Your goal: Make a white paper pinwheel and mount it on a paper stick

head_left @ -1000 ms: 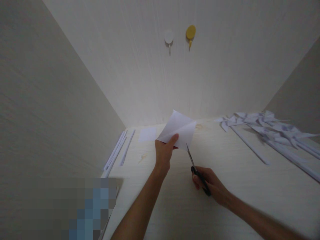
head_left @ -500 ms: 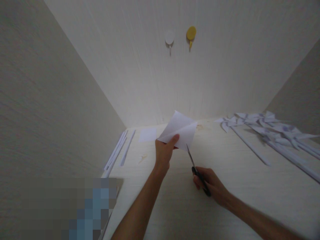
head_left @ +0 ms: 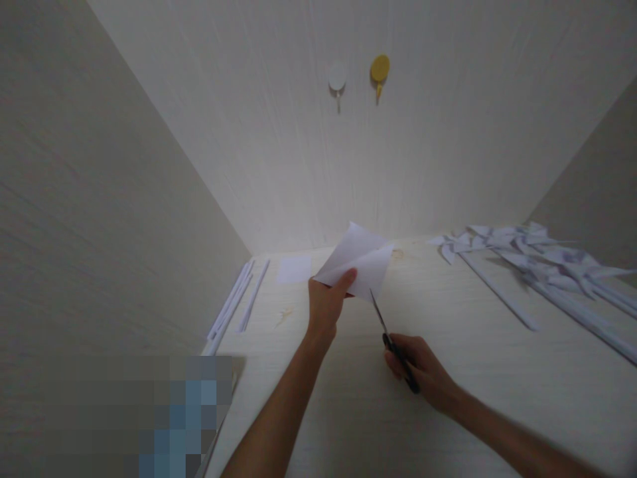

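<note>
A square of white paper point(head_left: 356, 257) with a diagonal crease is held up above the table, tilted so that one corner points away from me. My left hand point(head_left: 328, 299) grips its near left edge, thumb on top and the other fingers hidden beneath. In my right hand point(head_left: 421, 372) is a pair of scissors point(head_left: 395, 352) with black handles. Their metal blades reach the paper's near corner; whether they are cutting into it I cannot tell.
A second white paper square point(head_left: 294, 269) lies behind my left hand. Several rolled paper sticks point(head_left: 233, 299) lie at the left. Several paper pinwheels point(head_left: 527, 249) on sticks are piled at the right. A white hook point(head_left: 337, 78) and a yellow hook point(head_left: 380, 69) are on the wall.
The scissor tips have shifted very slightly left along the paper's near corner. The paper and my left hand have hardly moved.
</note>
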Demonstrator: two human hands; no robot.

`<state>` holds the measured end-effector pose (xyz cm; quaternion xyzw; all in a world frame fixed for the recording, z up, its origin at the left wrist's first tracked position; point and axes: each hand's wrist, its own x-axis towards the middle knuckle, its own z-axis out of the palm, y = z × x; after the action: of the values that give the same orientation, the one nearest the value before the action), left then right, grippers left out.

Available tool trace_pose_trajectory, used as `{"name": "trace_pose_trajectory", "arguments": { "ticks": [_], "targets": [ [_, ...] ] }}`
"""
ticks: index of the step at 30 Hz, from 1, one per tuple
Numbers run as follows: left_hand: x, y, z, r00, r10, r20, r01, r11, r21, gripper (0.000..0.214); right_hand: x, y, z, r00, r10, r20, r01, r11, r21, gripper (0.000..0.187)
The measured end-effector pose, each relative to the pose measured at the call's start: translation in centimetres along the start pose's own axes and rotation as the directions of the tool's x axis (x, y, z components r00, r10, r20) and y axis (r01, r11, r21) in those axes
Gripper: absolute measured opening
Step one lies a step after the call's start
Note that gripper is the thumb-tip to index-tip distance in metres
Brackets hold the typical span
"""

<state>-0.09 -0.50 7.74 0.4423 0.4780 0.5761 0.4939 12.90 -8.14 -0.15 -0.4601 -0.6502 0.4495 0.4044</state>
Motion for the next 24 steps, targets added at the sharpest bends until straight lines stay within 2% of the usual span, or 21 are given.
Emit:
{"name": "trace_pose_trajectory", "arguments": {
  "ticks": [24],
  "targets": [
    [0.07,-0.12,-0.14,1.0,0.028,0.011,-0.028,0.999,0.024,0.032,-0.01,0.6,0.08,1.0,0.001,-0.012,-0.001,1.0,-0.029,0.033]
  ]
}}
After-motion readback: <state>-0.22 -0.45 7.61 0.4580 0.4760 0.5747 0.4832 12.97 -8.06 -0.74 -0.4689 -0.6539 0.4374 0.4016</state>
